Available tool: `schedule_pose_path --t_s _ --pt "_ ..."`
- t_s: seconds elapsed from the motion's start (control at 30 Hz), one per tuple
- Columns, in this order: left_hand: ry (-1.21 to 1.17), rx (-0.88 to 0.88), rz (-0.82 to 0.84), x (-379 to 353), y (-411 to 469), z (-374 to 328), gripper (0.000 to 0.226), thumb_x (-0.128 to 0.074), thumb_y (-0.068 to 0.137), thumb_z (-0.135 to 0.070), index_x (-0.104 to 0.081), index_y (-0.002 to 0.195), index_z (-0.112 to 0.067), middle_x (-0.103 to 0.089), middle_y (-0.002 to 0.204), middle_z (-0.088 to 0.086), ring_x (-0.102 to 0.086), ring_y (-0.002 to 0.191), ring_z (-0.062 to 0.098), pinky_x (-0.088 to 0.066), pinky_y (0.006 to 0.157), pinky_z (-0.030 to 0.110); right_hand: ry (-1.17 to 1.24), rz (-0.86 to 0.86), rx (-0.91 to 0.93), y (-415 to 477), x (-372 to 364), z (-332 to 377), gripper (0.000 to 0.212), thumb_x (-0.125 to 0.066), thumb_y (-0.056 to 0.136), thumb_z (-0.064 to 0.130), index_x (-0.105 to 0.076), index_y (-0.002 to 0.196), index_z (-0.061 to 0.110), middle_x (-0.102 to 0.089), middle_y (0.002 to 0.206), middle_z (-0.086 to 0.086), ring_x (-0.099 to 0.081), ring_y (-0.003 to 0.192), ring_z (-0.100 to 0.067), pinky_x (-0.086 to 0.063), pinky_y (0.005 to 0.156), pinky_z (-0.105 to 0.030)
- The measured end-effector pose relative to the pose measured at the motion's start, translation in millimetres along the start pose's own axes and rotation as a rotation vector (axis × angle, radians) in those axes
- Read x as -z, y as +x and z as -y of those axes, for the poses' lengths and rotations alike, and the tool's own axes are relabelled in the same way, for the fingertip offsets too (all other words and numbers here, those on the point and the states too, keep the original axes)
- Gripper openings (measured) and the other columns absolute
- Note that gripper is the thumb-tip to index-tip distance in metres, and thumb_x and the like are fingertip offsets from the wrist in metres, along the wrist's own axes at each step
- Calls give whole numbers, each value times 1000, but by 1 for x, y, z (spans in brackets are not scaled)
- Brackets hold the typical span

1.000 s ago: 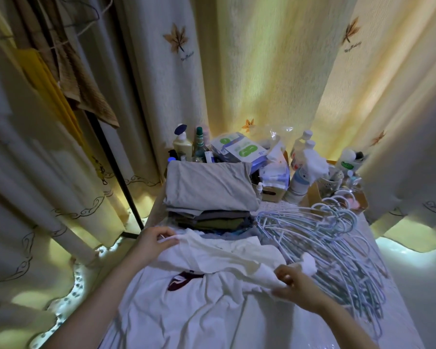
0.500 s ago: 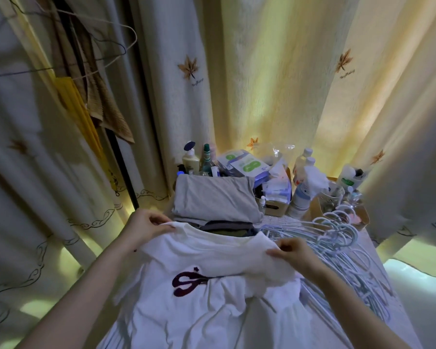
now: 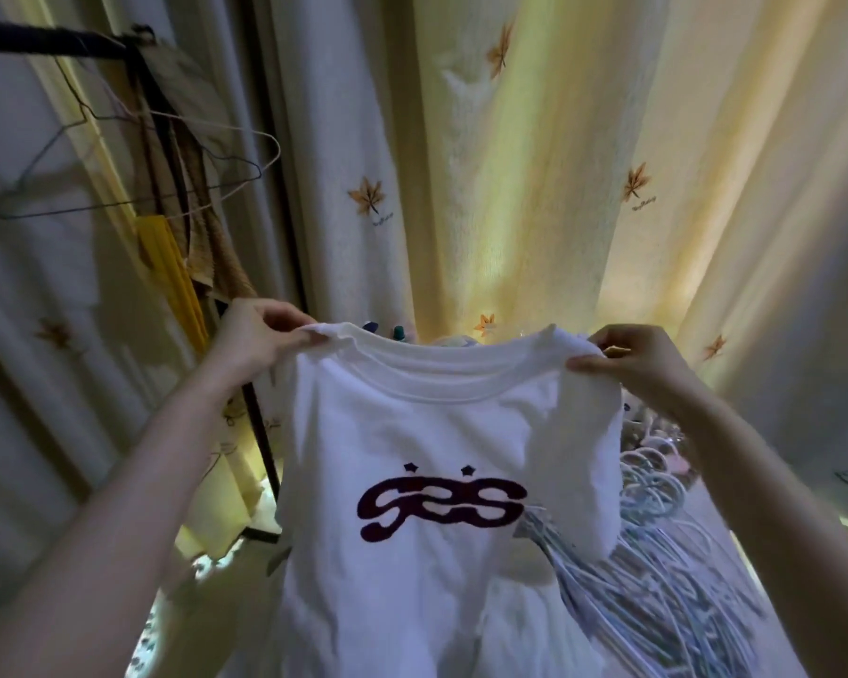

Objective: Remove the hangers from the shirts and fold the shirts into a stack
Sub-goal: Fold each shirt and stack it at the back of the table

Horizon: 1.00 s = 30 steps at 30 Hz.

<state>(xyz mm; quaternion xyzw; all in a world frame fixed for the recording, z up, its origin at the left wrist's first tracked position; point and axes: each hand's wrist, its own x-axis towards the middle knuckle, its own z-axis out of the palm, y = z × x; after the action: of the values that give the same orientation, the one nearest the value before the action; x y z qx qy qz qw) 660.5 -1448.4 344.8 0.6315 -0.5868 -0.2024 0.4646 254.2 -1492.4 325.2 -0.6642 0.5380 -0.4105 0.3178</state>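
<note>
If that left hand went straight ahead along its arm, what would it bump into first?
Probably the leaf-print curtain behind, though depth is unclear; the left hand pinches the white shirt.

Home clothes corner: leaf-print curtains (image 3: pixel 534 188), black clothes rail (image 3: pixel 45 37) with wire hangers (image 3: pixel 133 200), heap of pale hangers (image 3: pixel 657 555)

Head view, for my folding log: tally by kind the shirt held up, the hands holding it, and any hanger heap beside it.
white shirt: 1
hands: 2, the left hand and the right hand, each pinching the shirt beside the collar
pile of pale blue hangers: 1, single hangers too tangled to count
Total: 4
</note>
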Motion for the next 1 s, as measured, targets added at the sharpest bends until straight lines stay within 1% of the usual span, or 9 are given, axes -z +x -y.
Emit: schedule_pose_path --t_s 0.13,0.23,0.37,0.5,0.57,0.63,0.73,0.87,1.0 --pt "2 -5 79 0 1 -18 13 -83 63 -25 -70 65 -25 -70 68 -7 -64 68 4 -47 59 16 -94 145 38 2 0 18 19 -79 73 8 -62 65 11 -60 62 -6 -54 58 -14 -44 56 -27" --pt "-3 3 193 -1 -12 -10 21 -78 56 -36 -68 69 -22 -70 72 0 -67 71 13 -50 62 22 -95 254 43 -7 -3 13 23 -73 79 12 -57 64 9 -54 67 -6 -49 64 -13 -42 58 -24" --pt "13 21 370 -4 -35 17 8 -75 73 -29 -69 77 -26 -69 80 0 -65 74 11 -50 68 19 -162 500 -71 -29 5 0 38 -70 83 31 -63 92 -5 -59 76 -15 -56 70 -18 -45 63 -30" --pt "169 136 558 -23 -72 41 20 -65 87 -34 -67 68 -27 -58 62 -7 -50 56 0 -37 56 14 -74 233 -91 -64 -15 -22 34 -65 86 35 -60 71 4 -57 59 6 -51 55 -10 -38 53 -19" --pt "119 183 437 -40 -92 43 32 -63 89 -35 -56 60 -21 -46 54 -6 -41 51 2 -29 53 19 2 5 -68 -83 -43 -28 32 -64 88 27 -52 61 14 -52 49 12 -44 47 0 -31 46 -9" --pt "-6 216 228 -64 -111 36 36 -62 90 -29 -48 62 -11 -38 55 -3 -37 52 8 -24 51 22 134 -116 -94 -99 -74 -27 32 -63 89 24 -52 61 11 -50 50 9 -41 48 -1 -29 45 -15" --pt "-177 230 37 -102 -133 15 31 -60 91 -20 -54 69 0 -48 62 7 -44 59 15 -31 53 22 267 -14 -159 -110 -115 -13 28 -61 90 29 -57 71 10 -52 60 0 -45 53 -9 -33 49 -19" --pt "-374 237 38 -129 -145 -6 7 -59 91 -9 -63 86 -9 -67 79 5 -61 74 13 -44 62 15 344 149 -195 -115 -144 14 19 -59 92 25 -54 77 13 -53 65 0 -51 59 -11 -42 52 -21" --pt "-426 233 -2 -136 -156 -8 8 -61 90 -12 -64 87 -19 -72 78 -3 -68 76 7 -51 67 18 474 209 -228 -128 -154 27 19 -62 90 21 -54 85 4 -58 72 -11 -59 66 -17 -49 52 -25"
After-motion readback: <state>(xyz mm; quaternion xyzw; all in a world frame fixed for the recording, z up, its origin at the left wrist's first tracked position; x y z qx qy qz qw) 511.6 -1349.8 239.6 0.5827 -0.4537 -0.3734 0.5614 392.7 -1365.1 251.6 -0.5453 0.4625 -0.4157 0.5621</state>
